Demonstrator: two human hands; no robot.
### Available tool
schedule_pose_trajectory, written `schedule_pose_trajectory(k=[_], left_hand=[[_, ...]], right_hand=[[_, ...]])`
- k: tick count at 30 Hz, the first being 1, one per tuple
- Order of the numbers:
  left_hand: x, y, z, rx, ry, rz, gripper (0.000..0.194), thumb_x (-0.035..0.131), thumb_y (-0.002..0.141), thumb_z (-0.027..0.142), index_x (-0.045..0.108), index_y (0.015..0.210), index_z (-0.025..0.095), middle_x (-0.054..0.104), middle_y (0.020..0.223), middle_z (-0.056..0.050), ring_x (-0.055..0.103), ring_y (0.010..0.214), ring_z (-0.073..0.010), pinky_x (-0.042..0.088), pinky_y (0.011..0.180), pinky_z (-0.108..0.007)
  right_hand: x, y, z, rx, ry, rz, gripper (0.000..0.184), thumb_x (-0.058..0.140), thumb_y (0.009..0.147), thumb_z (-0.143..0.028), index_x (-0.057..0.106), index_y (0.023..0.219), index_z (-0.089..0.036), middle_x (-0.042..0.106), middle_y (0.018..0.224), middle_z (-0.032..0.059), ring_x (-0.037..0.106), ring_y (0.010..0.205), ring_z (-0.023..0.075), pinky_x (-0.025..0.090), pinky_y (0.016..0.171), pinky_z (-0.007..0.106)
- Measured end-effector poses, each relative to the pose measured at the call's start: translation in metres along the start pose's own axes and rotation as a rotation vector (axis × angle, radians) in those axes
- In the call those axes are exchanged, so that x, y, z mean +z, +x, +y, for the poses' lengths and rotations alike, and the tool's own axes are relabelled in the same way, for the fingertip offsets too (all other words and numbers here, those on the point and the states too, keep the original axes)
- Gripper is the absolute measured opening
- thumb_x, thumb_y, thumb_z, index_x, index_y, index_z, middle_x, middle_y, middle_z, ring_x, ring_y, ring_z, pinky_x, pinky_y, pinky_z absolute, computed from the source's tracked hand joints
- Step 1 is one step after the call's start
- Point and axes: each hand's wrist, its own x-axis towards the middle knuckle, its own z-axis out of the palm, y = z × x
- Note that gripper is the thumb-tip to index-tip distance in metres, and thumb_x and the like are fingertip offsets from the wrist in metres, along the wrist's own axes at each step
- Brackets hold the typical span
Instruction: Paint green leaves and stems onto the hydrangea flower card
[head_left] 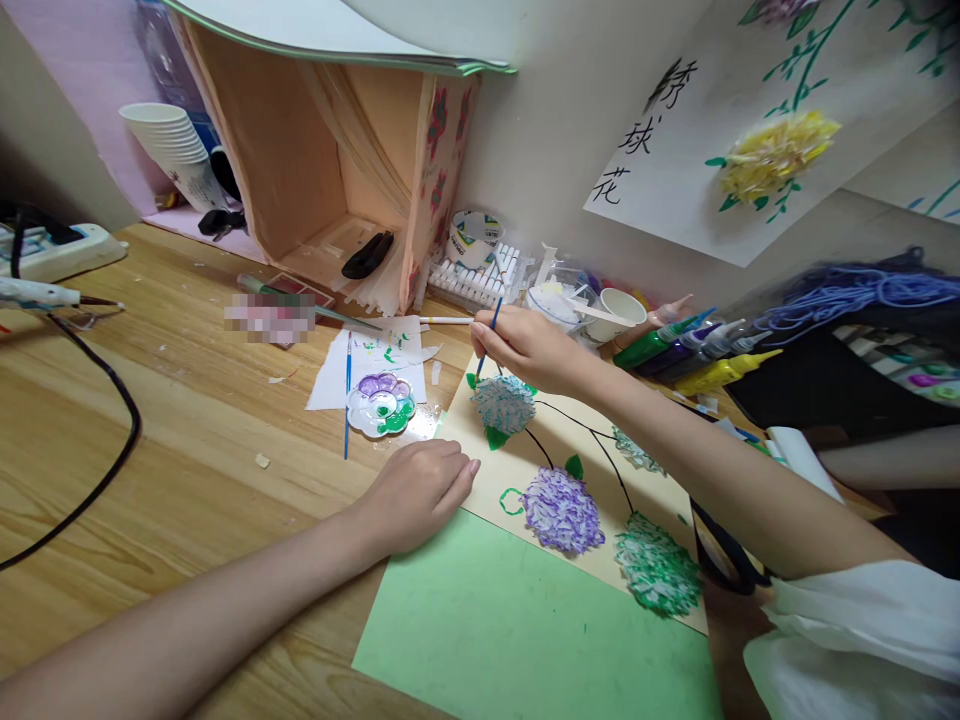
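Observation:
My right hand [517,345] is closed around a thin blue paintbrush [496,318]. The brush tip points down at a green painted leaf [472,381] beside a pale blue ruffled flower [504,405]. That flower sits on a cream sheet [491,490] with dark painted stems. Lower on the sheet are a purple flower [562,510], a green-and-white flower [658,565] and a green leaf outline [511,501]. My left hand [420,495] rests at the sheet's left edge, fingers curled in, with nothing visible in them. A green sheet [525,630] lies under the cream one.
Left of the sheet are a flower-shaped palette [381,405] with purple and green paint and another blue brush [348,395]. Behind stand an open box [300,150], a tape roll [475,238], a paper cup [619,312] and paint bottles [660,340]. A glue gun [41,293] trails a black cable.

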Motion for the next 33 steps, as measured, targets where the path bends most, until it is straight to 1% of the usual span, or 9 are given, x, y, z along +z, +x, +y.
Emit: schedule_pose_trajectory(k=[2, 7, 14, 20, 33], left_hand=[[0.000, 0.000, 0.000, 0.000, 0.001, -0.001, 0.045, 0.023, 0.098, 0.029, 0.053, 0.068, 0.016, 0.052, 0.066, -0.002, 0.046, 0.062, -0.0138, 0.033, 0.061, -0.029], [0.001, 0.000, 0.000, -0.001, -0.010, 0.007, 0.044, 0.024, 0.098, 0.028, 0.053, 0.067, 0.016, 0.052, 0.065, -0.001, 0.046, 0.062, -0.0137, 0.034, 0.061, -0.029], [0.001, 0.000, 0.000, -0.001, 0.000, 0.006, 0.044, 0.024, 0.098, 0.029, 0.053, 0.068, 0.016, 0.052, 0.066, -0.002, 0.047, 0.062, -0.0137, 0.033, 0.061, -0.029], [0.000, 0.000, 0.000, -0.001, -0.001, 0.008, 0.045, 0.023, 0.098, 0.029, 0.054, 0.067, 0.016, 0.052, 0.065, -0.002, 0.046, 0.061, -0.0139, 0.033, 0.060, -0.029], [0.001, 0.000, 0.000, -0.003, 0.002, 0.000, 0.045, 0.022, 0.098, 0.029, 0.052, 0.067, 0.016, 0.052, 0.065, -0.002, 0.046, 0.062, -0.0140, 0.032, 0.062, -0.029]], right_hand=[[0.000, 0.000, -0.001, -0.010, -0.017, -0.024, 0.032, 0.026, 0.096, -0.032, 0.042, 0.069, -0.021, 0.049, 0.066, 0.0021, 0.045, 0.070, 0.0151, 0.035, 0.070, 0.029], [-0.001, 0.001, -0.002, -0.001, -0.024, -0.010, 0.032, 0.025, 0.096, -0.032, 0.042, 0.070, -0.022, 0.050, 0.067, 0.0026, 0.046, 0.071, 0.0155, 0.035, 0.070, 0.030], [0.001, 0.004, 0.001, -0.024, -0.055, -0.029, 0.034, 0.024, 0.096, -0.034, 0.041, 0.070, -0.021, 0.049, 0.068, 0.0036, 0.046, 0.074, 0.0165, 0.035, 0.071, 0.030], [0.001, 0.004, 0.002, -0.021, -0.025, -0.035, 0.034, 0.024, 0.096, -0.034, 0.042, 0.070, -0.021, 0.049, 0.067, 0.0027, 0.045, 0.072, 0.0159, 0.035, 0.070, 0.030], [-0.004, 0.007, 0.009, 0.129, 0.088, -0.021, 0.039, 0.027, 0.096, -0.036, 0.048, 0.066, -0.020, 0.047, 0.056, -0.0014, 0.044, 0.058, 0.0122, 0.034, 0.065, 0.028]])
